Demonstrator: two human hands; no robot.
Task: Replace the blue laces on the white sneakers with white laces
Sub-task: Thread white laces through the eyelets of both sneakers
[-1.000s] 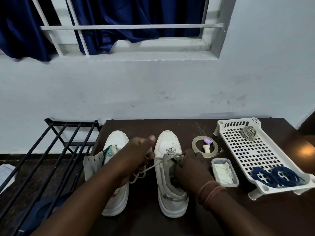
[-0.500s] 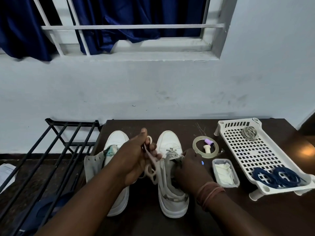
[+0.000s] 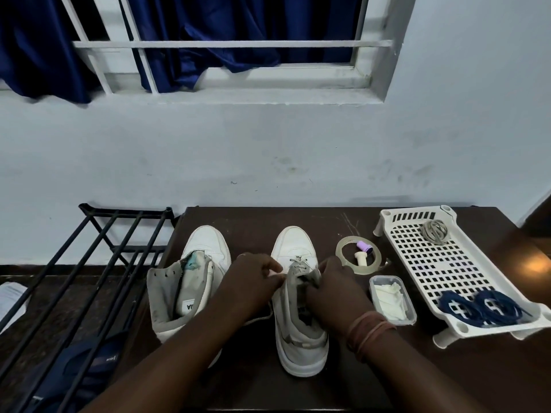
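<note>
White lace pinched in left grip, threading; right grip, at three o'clock, clamps sneaker to steady it.

Tape ring beside clear tub; black rack left of table; blue curtain above.

The head camera looks forward and down from close above the table, facing the wall.

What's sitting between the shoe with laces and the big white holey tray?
In the head view, a clear tape ring and a small clear plastic box lie between the laced white sneaker and the white perforated tray.
</note>
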